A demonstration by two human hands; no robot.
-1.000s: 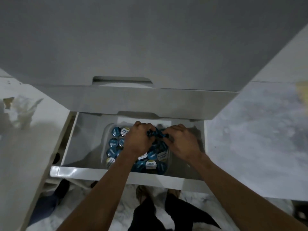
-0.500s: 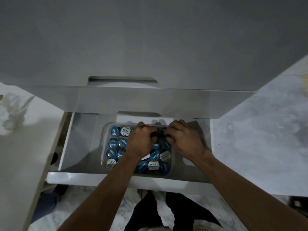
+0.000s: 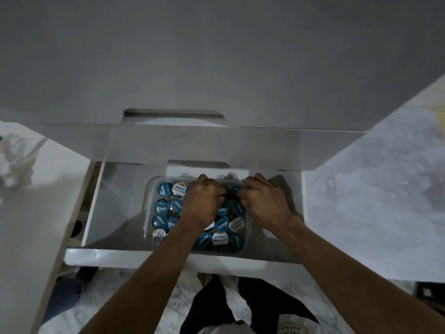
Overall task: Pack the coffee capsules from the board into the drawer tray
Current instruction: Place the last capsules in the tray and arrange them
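Observation:
A clear plastic tray (image 3: 148, 208) sits in the open white drawer (image 3: 115, 203), filled with several blue-lidded and white-lidded coffee capsules (image 3: 164, 189). Both my hands are down in the tray's far half. My left hand (image 3: 204, 203) and my right hand (image 3: 265, 201) curl their fingers towards each other and pinch a dark capsule (image 3: 226, 192) between them; it is mostly hidden by the fingers. The capsules under my hands are covered.
A white drawer front (image 3: 192, 150) hangs over the back of the drawer, under a grey cabinet face. A white counter with crumpled paper (image 3: 14, 160) lies on the left, a marbled floor (image 3: 375, 194) on the right. My legs stand below the drawer's front edge (image 3: 144, 259).
Both hands have sunk a little lower into the tray, still pinching the capsule between them. The blue capsule that showed between the fingers is now mostly hidden.

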